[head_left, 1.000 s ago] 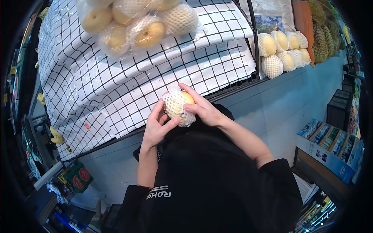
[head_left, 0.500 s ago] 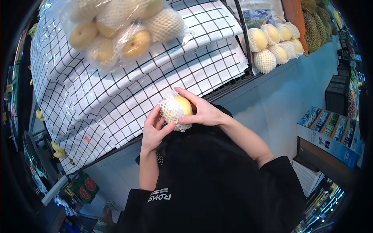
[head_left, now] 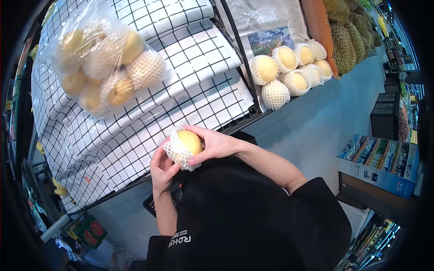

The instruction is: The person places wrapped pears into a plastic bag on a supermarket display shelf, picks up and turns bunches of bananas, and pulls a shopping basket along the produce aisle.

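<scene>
A round yellow fruit (head_left: 189,142), which looks like a pear, is held in front of my body by both hands. A white foam net sleeve (head_left: 177,151) wraps its left and lower side, leaving the upper right bare. My left hand (head_left: 163,168) closes on the sleeved side, thumb at the bottom. My right hand (head_left: 214,143) grips the bare side, fingers over the top and thumb near the sleeve's lower edge. A clear plastic bag (head_left: 106,67) with several similar fruits, some in foam nets, lies on the checked cloth (head_left: 190,58).
Several netted yellow fruits (head_left: 275,94) sit in rows on newspaper (head_left: 275,18) beyond a dark divider. Durians (head_left: 346,40) are piled behind an orange board (head_left: 318,31). A blue box of packets (head_left: 377,165) stands at the right. The stand's dark edge (head_left: 239,124) runs before me.
The view has swung, so the bag and the fruit rows appear farther left and lower. Both hands still hold the fruit, and slightly more of its yellow skin faces me.
</scene>
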Demonstrator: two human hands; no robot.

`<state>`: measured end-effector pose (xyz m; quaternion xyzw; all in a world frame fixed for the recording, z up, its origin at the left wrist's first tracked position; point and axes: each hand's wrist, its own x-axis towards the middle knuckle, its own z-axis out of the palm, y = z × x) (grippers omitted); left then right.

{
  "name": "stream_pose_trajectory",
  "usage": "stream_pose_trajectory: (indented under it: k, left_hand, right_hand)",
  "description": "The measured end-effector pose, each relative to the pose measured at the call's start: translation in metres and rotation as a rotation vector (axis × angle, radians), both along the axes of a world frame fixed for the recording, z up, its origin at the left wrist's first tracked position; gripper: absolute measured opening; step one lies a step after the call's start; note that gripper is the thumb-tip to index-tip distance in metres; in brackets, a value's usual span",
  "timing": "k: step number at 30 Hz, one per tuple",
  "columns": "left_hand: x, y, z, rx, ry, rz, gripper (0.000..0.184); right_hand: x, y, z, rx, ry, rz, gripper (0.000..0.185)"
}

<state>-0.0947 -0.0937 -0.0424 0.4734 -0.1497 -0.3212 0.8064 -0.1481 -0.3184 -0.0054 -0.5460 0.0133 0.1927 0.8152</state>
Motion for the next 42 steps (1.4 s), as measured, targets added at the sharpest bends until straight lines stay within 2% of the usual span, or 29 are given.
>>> stream_pose_trajectory:
  k: [2, 3, 5, 6, 10, 12, 16, 18, 22, 30, 33, 42]
  left_hand:
    - [-0.009, -0.029, 0.005, 0.013, -0.029, 0.017, 0.074]
    - [-0.012, -0.044, 0.006, 0.012, -0.034, 0.025, 0.074]
    - [-0.021, -0.074, 0.004, -0.051, -0.055, 0.034, 0.073]
    - [-0.024, -0.089, 0.005, -0.050, -0.053, 0.046, 0.073]
    - [-0.026, -0.151, 0.020, 0.027, -0.102, 0.068, 0.069]
    - [-0.021, -0.180, 0.028, 0.223, -0.216, 0.051, 0.068]
    - [-0.006, -0.238, 0.060, 0.291, -0.386, 0.049, 0.066]
    - [0.002, -0.261, 0.068, 0.391, -0.562, 0.084, 0.064]
    - [0.020, -0.296, 0.075, 0.429, -0.698, 0.155, 0.060]
    - [0.029, -0.322, 0.065, 0.507, -0.726, 0.089, 0.065]
    - [0.025, -0.323, 0.067, 0.516, -0.588, 0.007, 0.069]
    - [0.013, -0.325, 0.070, 0.548, -0.667, 0.002, 0.064]
  right_hand:
    - [-0.004, -0.030, 0.008, -0.176, -0.040, 0.020, 0.102]
    - [-0.005, -0.045, 0.012, -0.177, -0.046, 0.028, 0.102]
    - [-0.010, -0.074, 0.019, -0.388, -0.154, 0.003, 0.099]
    - [-0.012, -0.089, 0.022, -0.386, -0.154, 0.015, 0.099]
    - [-0.012, -0.148, 0.038, -0.843, -0.438, -0.112, 0.097]
    - [-0.009, -0.178, 0.045, -0.898, -0.549, -0.164, 0.094]
    - [0.009, -0.236, 0.062, -1.095, -0.811, -0.274, 0.088]
    - [0.023, -0.258, 0.068, -1.231, -0.835, -0.344, 0.086]
    - [0.048, -0.293, 0.068, -1.312, -0.852, -0.375, 0.085]
    - [0.072, -0.313, 0.044, -1.369, -0.800, -0.243, 0.086]
    - [0.076, -0.311, 0.041, -1.363, -0.789, -0.199, 0.086]
    - [0.072, -0.311, 0.046, -1.377, -0.720, -0.078, 0.093]
